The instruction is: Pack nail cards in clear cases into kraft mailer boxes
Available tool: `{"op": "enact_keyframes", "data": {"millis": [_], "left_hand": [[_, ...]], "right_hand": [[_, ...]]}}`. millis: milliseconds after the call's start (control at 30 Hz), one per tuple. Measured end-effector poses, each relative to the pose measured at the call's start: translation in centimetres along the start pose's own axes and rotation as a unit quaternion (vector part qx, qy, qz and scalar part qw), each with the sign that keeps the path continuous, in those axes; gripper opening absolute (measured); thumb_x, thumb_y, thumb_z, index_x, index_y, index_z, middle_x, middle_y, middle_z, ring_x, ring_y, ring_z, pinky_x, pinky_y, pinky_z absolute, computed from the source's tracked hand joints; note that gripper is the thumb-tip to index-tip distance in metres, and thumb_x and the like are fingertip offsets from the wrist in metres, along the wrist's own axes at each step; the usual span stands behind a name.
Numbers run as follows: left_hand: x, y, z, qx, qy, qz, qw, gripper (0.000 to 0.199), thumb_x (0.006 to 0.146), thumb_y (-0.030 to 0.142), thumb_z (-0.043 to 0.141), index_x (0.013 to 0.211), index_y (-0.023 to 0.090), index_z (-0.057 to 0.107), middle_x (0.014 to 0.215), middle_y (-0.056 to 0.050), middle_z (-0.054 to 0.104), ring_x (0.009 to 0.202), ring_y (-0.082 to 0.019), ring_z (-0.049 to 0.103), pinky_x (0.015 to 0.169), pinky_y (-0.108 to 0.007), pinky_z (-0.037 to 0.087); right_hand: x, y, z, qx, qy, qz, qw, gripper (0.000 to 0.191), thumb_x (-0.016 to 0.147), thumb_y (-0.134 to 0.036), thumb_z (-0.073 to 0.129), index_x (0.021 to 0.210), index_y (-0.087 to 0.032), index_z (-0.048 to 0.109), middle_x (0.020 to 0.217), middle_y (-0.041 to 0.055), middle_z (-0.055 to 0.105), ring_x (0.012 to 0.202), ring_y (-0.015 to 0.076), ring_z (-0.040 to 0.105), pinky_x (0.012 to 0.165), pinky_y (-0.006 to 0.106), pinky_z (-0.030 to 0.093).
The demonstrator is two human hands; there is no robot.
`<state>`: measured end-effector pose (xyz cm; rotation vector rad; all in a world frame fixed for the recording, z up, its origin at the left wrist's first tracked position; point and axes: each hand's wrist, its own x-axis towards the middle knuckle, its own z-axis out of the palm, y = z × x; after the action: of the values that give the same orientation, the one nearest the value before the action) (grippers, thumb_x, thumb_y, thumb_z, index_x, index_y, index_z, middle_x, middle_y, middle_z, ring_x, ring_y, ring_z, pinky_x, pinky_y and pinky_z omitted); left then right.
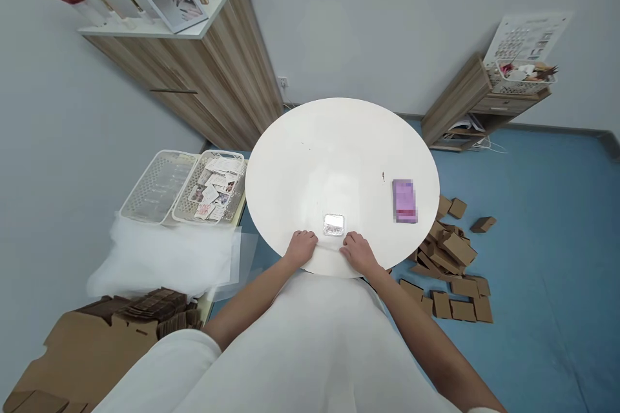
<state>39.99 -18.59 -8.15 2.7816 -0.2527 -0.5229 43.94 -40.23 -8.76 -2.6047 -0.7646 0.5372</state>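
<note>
Near me, the left hand [301,248] and right hand [358,251] rest on the white tabletop [334,142], fingers curled; whether they grip anything I can't tell. Just beyond, between them, lies a clear case [334,224]; farther right, a purple pack [405,201]

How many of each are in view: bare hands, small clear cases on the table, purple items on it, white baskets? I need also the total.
Left hand and right hand: 2
Clear case: 1
Purple item: 1
White baskets: 3
Total: 7

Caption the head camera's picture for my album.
Left hand and right hand near a small shiny case on a white table.
</note>
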Motion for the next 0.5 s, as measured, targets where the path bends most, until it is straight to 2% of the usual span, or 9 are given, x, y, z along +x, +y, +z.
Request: {"op": "enact_keyframes", "data": {"millis": [100,167,233,333,433,500], "left_hand": [[0.0,-0.4,-0.1,-0.035,0.003,-0.003,0.999,0.024,0.082,0.015,0.037,0.085,0.021,0.060,0.093,-0.007,0.060,0.087,-0.021,0.053,0.081,-0.036,0.033],[0.1,-0.5,-0.4,-0.059,0.005,-0.008,0.998,0.023,0.083,0.018,0.037,0.087,0.022,0.060,0.094,-0.006,0.061,0.088,-0.021,0.053,0.081,-0.035,0.034],[0.1,-0.7,-0.6,-0.081,0.008,-0.012,0.997,0.024,0.084,0.020,0.036,0.088,0.023,0.059,0.092,-0.006,0.062,0.088,-0.020,0.054,0.081,-0.034,0.035],[-0.3,-1.0,-1.0,-0.115,0.006,-0.001,0.993,0.027,0.085,0.024,0.032,0.087,0.023,0.059,0.086,-0.004,0.064,0.082,-0.019,0.055,0.077,-0.032,0.037],[-0.8,-1.4,-1.1,-0.156,-0.001,0.004,0.988,0.027,0.086,0.029,0.032,0.088,0.024,0.058,0.084,-0.002,0.064,0.078,-0.019,0.057,0.071,-0.029,0.039],[-1.0,-1.7,-1.1,-0.185,-0.004,-0.012,0.983,0.026,0.085,0.030,0.033,0.089,0.023,0.058,0.085,-0.002,0.064,0.078,-0.019,0.057,0.068,-0.028,0.039]], "right_hand": [[-0.7,0.6,0.0,-0.003,0.036,-0.008,0.999,0.049,0.072,-0.045,0.057,0.113,-0.019,0.046,0.130,0.0146,0.038,0.116,0.0309,0.037,0.089,0.043,0.033],[-0.8,1.0,-0.1,-0.001,0.043,-0.009,0.999,0.035,0.077,-0.037,0.052,0.107,-0.019,0.050,0.128,0.0141,0.041,0.117,0.0293,0.037,0.089,0.042,0.033],[-0.8,1.1,-0.3,0.008,0.041,-0.004,0.999,0.019,0.085,-0.027,0.039,0.095,-0.020,0.054,0.116,0.0114,0.051,0.109,0.0238,0.046,0.084,0.037,0.038],[-1.1,0.9,-1.0,0.018,0.022,0.023,0.999,0.027,0.089,-0.024,0.027,0.085,-0.022,0.054,0.095,0.0061,0.057,0.087,0.0175,0.054,0.069,0.029,0.042],[-1.7,0.4,-1.6,0.019,-0.013,0.056,0.998,0.031,0.089,-0.029,0.025,0.076,-0.022,0.052,0.079,0.0018,0.056,0.069,0.0149,0.053,0.055,0.025,0.037],[-1.8,0.2,-1.8,0.021,-0.023,0.075,0.997,0.033,0.089,-0.032,0.025,0.071,-0.022,0.050,0.073,0.0009,0.055,0.065,0.0141,0.051,0.052,0.024,0.034]]}}
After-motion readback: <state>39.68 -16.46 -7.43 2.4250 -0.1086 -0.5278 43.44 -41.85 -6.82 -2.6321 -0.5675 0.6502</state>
